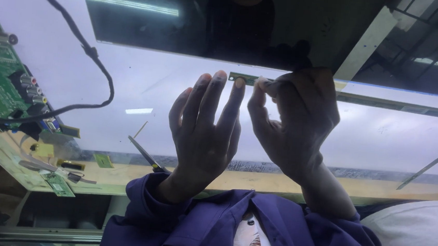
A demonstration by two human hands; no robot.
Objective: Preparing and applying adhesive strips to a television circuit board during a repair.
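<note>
Head view shows your right hand point(294, 121) pinching the end of a narrow green strip board point(246, 79) at the dark panel point(227, 19) edge, while your left hand point(205, 132) has its fingers spread wide, one tip touching it. I judge the strip is only partly seated; the rest along the edge remains to be pressed.

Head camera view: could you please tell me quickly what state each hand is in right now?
Left hand: open, fingers spread, a fingertip touching the end of the thin green strip.
Right hand: closed, pinching the same strip.
</note>
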